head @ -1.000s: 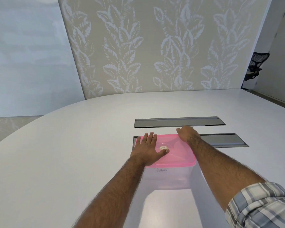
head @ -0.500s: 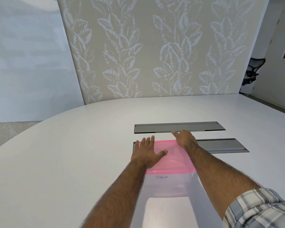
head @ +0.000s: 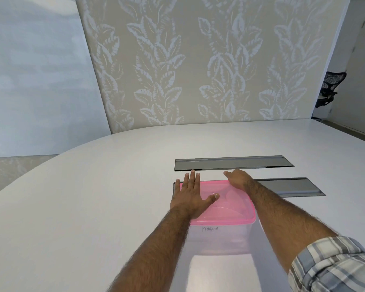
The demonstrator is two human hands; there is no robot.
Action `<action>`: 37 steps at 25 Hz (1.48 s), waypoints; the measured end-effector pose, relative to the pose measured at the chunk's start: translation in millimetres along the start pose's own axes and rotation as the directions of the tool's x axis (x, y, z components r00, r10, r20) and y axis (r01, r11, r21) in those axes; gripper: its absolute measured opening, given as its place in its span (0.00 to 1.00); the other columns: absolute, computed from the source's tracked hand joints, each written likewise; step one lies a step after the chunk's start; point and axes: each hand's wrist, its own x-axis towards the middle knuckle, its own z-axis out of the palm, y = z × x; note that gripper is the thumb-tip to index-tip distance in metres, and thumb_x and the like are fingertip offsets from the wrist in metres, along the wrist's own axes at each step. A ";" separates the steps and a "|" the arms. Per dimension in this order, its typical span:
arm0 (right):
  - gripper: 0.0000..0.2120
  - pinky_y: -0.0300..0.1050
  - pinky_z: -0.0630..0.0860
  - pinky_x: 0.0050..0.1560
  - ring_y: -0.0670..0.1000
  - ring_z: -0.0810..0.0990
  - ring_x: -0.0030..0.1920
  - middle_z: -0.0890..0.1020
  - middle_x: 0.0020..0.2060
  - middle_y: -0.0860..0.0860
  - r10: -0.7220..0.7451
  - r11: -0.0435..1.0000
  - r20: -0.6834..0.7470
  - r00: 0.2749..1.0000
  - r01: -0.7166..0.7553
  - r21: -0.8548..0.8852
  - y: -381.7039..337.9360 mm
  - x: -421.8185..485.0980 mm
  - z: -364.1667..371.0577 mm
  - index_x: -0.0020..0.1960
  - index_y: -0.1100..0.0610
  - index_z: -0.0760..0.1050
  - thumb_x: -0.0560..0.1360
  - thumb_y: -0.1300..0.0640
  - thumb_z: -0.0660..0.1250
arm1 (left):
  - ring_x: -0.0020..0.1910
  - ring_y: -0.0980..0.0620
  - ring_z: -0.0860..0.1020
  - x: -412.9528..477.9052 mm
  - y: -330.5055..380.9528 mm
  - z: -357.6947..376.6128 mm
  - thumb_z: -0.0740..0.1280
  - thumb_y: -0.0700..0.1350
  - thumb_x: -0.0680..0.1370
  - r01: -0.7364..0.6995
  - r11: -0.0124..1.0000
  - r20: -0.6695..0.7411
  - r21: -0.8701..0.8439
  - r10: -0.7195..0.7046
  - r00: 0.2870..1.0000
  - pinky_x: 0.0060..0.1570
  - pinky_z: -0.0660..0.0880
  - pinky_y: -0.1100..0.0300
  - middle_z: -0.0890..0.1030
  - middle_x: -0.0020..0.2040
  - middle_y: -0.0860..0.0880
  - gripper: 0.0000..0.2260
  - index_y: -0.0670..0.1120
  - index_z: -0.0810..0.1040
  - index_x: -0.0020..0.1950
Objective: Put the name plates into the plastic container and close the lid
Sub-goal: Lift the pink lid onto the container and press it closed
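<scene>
Starting at the left of the head view, the white oval table [head: 72, 207] lay bare out toward 9 o'clock. The left hand [head: 190, 197] lay flat, palm down, on the 9 o'clock side of the pink lid [head: 230, 205], fingers [head: 191, 180] straight and spread, their tips reaching past the lid's far edge toward 12 o'clock, thumb splayed toward 3 o'clock across the lid surface; it gripped nothing, only lay on top. The lid sat squarely on the clear plastic container [head: 219, 239], which stood on the table in front of the person, at centre and slightly right of the frame, with "PENGUIN" handwritten on its near wall. Contents could not be made out through the cloudy wall, so the name plates were not identifiable. The right hand [head: 238, 179] rested over the lid's far corner at about 1 o'clock, fingers curled loosely down over the edge; whether they actually grasped the rim, I could not tell. Two grey recessed panels were set in the tabletop: the far panel [head: 232, 163] at 12 o'clock just beyond both hands, the near panel [head: 291, 186] running out from behind the container toward 2 o'clock. A plaid rolled sleeve [head: 333, 266] covered the right arm at 4 o'clock. A black mesh office chair [head: 329, 87] stood at far right beyond the leaf-patterned wall [head: 198, 60].
</scene>
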 end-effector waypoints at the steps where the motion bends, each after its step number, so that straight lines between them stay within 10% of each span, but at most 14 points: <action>1: 0.29 0.50 0.64 0.72 0.58 0.67 0.73 0.67 0.74 0.59 -0.005 1.000 -0.008 1.000 0.005 -0.004 0.6 0.3 1.0 0.74 0.63 0.64 0.82 0.43 0.52 | 0.80 0.52 0.34 0.0 0.4 0.3 0.38 0.78 0.71 0.000 1.000 0.007 0.001 0.000 1.000 0.77 0.38 0.43 0.33 0.80 0.51 0.49 0.47 0.36 0.81; 28: 0.24 0.53 0.76 0.54 0.59 0.78 0.55 0.80 0.56 0.58 -0.268 0.900 -0.256 0.929 0.146 -0.412 0.7 -48.2 30.2 0.61 0.59 0.75 0.82 0.45 0.48 | 0.81 0.48 0.39 -0.5 2.1 -3.3 0.40 0.71 0.78 0.001 0.999 0.073 0.033 -0.003 0.997 0.78 0.42 0.42 0.41 0.82 0.48 0.40 0.46 0.42 0.82; 37: 0.31 0.58 0.51 0.77 0.58 0.51 0.79 0.54 0.79 0.57 -0.248 0.908 -0.133 0.959 0.182 -0.377 5.8 -89.7 42.2 0.79 0.60 0.52 0.82 0.44 0.47 | 0.81 0.48 0.40 -3.2 6.0 -12.3 0.43 0.61 0.83 0.011 1.000 0.104 0.024 -0.013 0.994 0.77 0.39 0.42 0.42 0.82 0.47 0.32 0.44 0.43 0.82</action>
